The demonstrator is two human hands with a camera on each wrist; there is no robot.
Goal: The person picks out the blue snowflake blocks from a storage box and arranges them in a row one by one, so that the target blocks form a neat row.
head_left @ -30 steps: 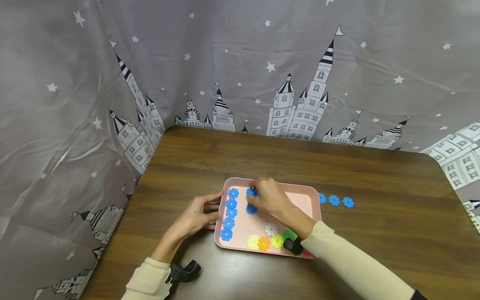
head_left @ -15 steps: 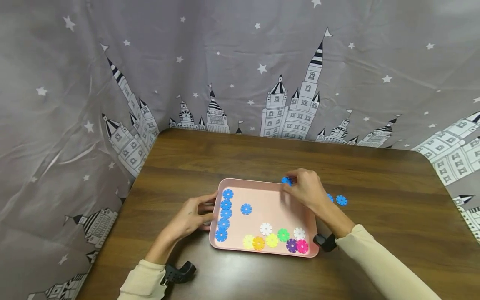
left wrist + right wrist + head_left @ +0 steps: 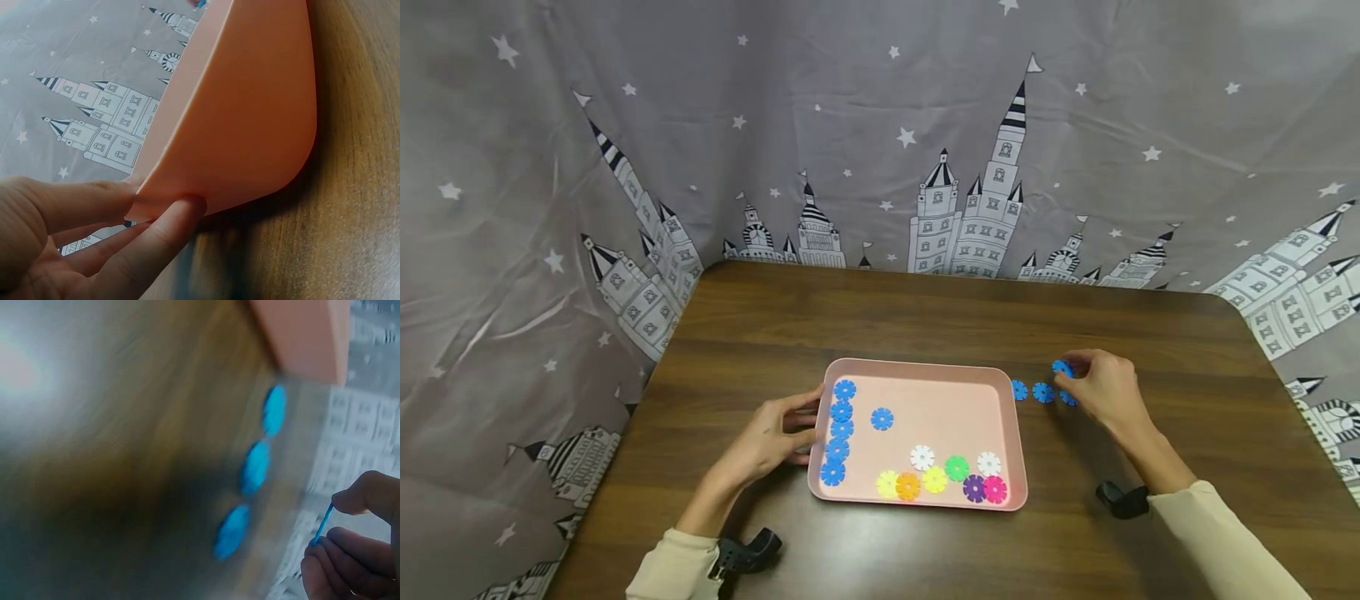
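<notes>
A pink tray [image 3: 917, 364] lies on the wooden table. My left hand [image 3: 772, 433] grips its left side, and in the left wrist view its fingertips [image 3: 178, 215] meet the outer wall. To the right of the tray, my right hand [image 3: 1105, 387] pinches a blue flower-shaped disc [image 3: 1062, 367] between thumb and fingers. That disc appears edge-on in the right wrist view, raised off the table. Below it, several blue discs [image 3: 1042, 392] form a row on the tabletop, the rightmost partly hidden by my fingers. Inside the tray, overlapping blue discs [image 3: 842, 429] line the left wall.
One lone blue disc [image 3: 882, 419] lies further in on the tray floor. Along the front wall are yellow, orange, green, purple, pink and white discs [image 3: 922, 457]. A grey curtain [image 3: 850, 125] with printed castles hangs behind the table [image 3: 880, 317].
My right hand has lifted a blue disc from the tray and carried it rightward over the table row. The left hand stays at the tray. The head view has shifted slightly.
</notes>
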